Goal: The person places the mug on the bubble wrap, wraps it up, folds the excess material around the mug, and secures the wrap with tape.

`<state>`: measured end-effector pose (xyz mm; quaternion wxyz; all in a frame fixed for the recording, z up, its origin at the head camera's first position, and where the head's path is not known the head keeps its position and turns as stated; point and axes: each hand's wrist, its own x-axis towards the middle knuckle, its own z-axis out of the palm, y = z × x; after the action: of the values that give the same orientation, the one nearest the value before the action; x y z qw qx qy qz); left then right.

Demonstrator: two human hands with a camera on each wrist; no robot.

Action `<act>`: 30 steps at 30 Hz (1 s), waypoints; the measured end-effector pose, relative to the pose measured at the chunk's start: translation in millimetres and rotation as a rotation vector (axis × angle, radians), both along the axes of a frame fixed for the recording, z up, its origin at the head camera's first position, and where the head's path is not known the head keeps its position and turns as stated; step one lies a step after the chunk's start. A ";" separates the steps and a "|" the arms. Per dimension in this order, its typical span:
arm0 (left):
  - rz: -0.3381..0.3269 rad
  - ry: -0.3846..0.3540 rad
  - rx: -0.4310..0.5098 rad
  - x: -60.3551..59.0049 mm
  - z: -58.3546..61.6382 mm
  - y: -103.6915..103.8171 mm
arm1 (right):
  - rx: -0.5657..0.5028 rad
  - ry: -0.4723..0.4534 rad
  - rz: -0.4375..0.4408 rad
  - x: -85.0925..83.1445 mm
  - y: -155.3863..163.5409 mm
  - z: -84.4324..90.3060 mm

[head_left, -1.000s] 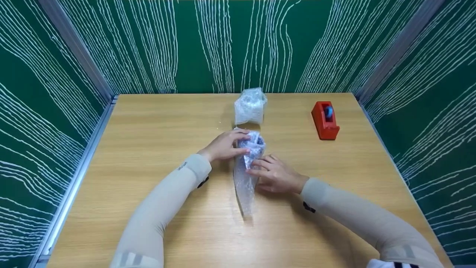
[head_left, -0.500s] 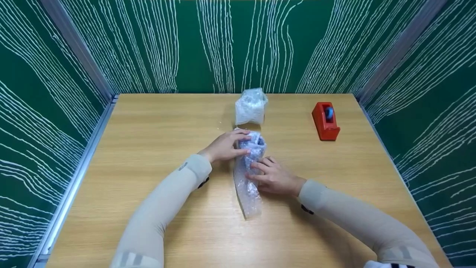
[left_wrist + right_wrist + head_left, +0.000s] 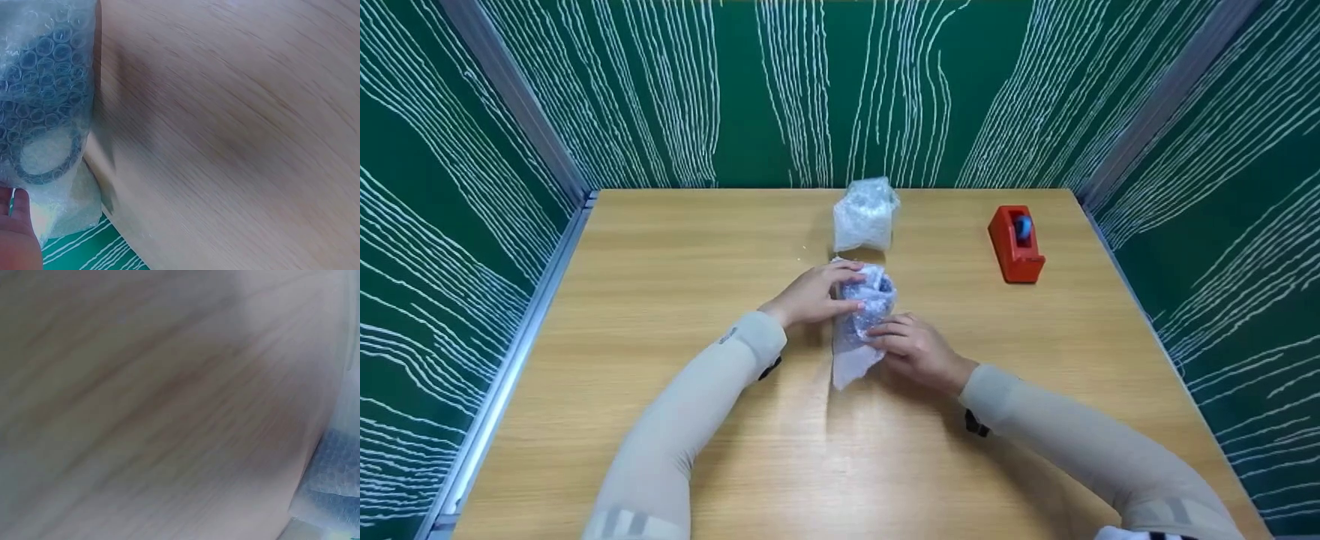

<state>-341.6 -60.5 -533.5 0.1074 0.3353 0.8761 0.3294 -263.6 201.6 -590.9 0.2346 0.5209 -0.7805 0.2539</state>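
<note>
A bundle rolled in bubble wrap (image 3: 876, 306) lies at the middle of the table. My left hand (image 3: 813, 294) grips it from the left, thumb and fingers spread over its upper side. In the left wrist view, a dark rounded shape with a ring-like edge shows through the bubble wrap bundle (image 3: 48, 73); what it is cannot be told. From the right, my right hand (image 3: 921, 351) pinches the wrap near its loose tail (image 3: 851, 366), which points toward me. Only part of the bubble wrap (image 3: 337, 467) appears in the right wrist view, without the fingers.
A second bubble-wrapped bundle (image 3: 864, 214) stands just beyond, near the table's back edge. At the back right is a red tape dispenser (image 3: 1017, 247) with a blue roll. Green panels with white lines (image 3: 735, 90) enclose the wooden table (image 3: 690, 255) behind and at both sides.
The loose tail of bubble wrap reaches less far toward me; its near end has drawn up to the bundle. My right hand has shifted slightly. The left hand stays in place.
</note>
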 end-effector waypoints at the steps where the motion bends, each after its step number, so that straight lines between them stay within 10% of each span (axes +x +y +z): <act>1: 0.002 -0.006 0.005 0.0 0.0 -0.1 | -0.023 -0.015 -0.004 0.6 -0.3 -0.4; 30: 0.012 -0.023 0.098 -4.0 -5.2 0.2 | -0.641 -0.741 -0.361 6.6 -20.5 4.8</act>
<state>-345.5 -60.3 -538.6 0.0993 0.3312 0.8595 0.3764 -256.9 181.0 -586.1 0.1306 0.1553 -0.7717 0.6028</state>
